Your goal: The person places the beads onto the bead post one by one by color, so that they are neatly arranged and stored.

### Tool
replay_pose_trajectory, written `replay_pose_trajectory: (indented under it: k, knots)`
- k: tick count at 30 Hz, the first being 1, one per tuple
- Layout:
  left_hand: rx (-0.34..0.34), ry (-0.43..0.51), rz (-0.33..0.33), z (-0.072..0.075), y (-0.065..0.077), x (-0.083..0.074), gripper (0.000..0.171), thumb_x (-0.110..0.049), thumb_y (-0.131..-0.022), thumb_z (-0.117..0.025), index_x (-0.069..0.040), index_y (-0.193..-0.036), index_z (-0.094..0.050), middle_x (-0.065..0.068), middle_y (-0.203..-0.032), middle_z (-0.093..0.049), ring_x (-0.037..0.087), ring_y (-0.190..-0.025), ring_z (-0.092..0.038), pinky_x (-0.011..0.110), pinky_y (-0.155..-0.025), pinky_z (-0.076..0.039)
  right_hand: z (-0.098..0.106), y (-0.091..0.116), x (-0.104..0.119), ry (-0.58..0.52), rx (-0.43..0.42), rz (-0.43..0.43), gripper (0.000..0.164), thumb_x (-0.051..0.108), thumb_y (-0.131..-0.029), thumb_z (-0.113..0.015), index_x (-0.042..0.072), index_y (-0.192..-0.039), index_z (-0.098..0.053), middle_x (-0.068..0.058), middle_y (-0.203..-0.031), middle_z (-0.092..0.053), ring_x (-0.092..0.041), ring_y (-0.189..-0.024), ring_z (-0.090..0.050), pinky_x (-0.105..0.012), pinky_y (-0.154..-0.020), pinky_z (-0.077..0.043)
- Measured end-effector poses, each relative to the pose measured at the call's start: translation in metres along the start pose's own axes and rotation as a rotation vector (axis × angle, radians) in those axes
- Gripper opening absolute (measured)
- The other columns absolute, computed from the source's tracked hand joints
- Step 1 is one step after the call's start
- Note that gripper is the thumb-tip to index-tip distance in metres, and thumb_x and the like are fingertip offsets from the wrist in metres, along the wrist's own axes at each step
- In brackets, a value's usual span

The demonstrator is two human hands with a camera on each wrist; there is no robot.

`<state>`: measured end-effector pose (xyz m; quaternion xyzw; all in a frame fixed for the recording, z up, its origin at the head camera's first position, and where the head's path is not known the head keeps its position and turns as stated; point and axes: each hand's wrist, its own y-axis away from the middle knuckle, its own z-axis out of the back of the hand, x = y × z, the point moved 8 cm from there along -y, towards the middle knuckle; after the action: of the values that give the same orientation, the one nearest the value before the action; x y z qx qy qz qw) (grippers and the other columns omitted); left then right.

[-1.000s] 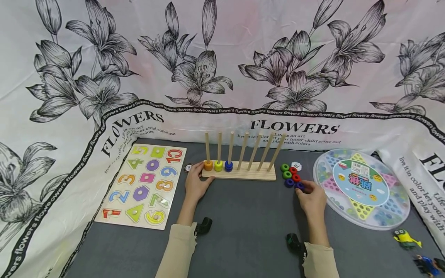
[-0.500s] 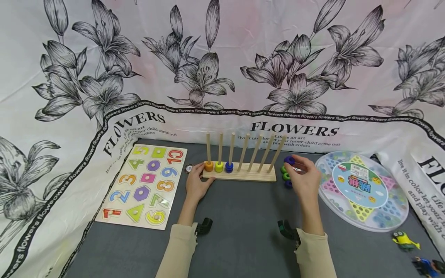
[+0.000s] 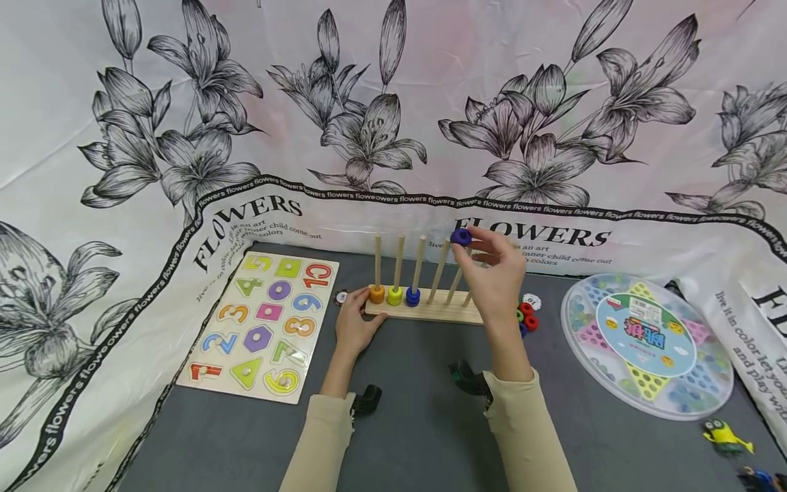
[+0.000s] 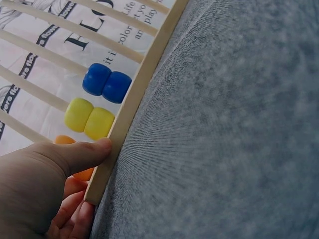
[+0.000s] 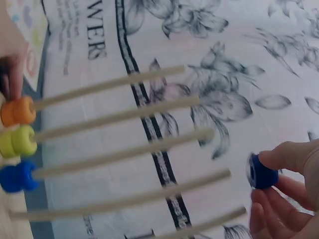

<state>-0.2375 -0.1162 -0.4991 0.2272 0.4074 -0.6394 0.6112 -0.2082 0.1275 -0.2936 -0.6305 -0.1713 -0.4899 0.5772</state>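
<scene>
My left hand (image 3: pixel 355 328) grips the left end of a wooden peg stand (image 3: pixel 424 312), thumb against its front edge. Upright pegs rise from the base. The first three from the left carry orange beads (image 5: pixel 18 111), yellow beads (image 4: pixel 89 118) and blue beads (image 4: pixel 106 83), two per peg. Raised over the stand, my right hand (image 3: pixel 499 277) pinches a dark purple-blue bead (image 3: pixel 460 236) between thumb and fingers. In the right wrist view that bead is just off the tip of the fourth peg (image 5: pixel 199 185), not on it. The right hand hides the rightmost pegs in the head view.
Red beads (image 3: pixel 530 320) and other loose beads lie right of the stand, partly hidden by the right hand. A number puzzle board (image 3: pixel 268 369) is at left, a round clear game box (image 3: pixel 645 403) at right. Beyond it are a yellow-green toy frog (image 3: pixel 725 436) and a small figure (image 3: pixel 762 478).
My right hand has picked the purple-blue bead up from the loose beads and carried it up and left to the peg tops. The left hand keeps holding the stand.
</scene>
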Motion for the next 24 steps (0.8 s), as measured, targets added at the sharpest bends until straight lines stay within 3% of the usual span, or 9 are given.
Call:
replay_pose_trajectory:
  k: [5,15,24]
  knots:
    - [0.004,0.006,0.003,-0.002,0.000,-0.001,0.066,-0.018,-0.078,-0.085,0.004,-0.134,-0.058,0.017,-0.135,-0.054,0.033,-0.118,-0.056,0.040,-0.092,-0.054,-0.012,0.003,-0.001,0.066,-0.013,0.043,0.030,0.002,-0.081,-0.079,-0.003,-0.109,-0.073,-0.017,-0.099,-0.068,-0.027,-0.086,-0.067,-0.030,-0.071,-0.055]
    - [-0.001,0.005,0.013,-0.002,0.000,0.001,0.065,-0.017,-0.078,-0.085,0.004,-0.133,-0.059,0.016,-0.135,-0.054,0.032,-0.119,-0.056,0.040,-0.093,-0.053,-0.023,0.003,-0.002,0.154,-0.029,0.065,0.029,0.001,-0.080,-0.078,-0.005,-0.108,-0.073,-0.017,-0.095,-0.067,-0.028,-0.077,-0.071,-0.018,-0.065,-0.051]
    - [-0.002,0.000,0.014,-0.001,0.000,-0.001,0.064,-0.017,-0.078,-0.085,0.004,-0.133,-0.059,0.017,-0.134,-0.055,0.033,-0.118,-0.056,0.041,-0.092,-0.054,-0.027,0.013,-0.009,0.168,-0.098,0.137,0.026,0.001,-0.083,-0.076,-0.004,-0.108,-0.073,-0.018,-0.098,-0.072,-0.031,-0.079,-0.071,-0.040,-0.069,-0.056]
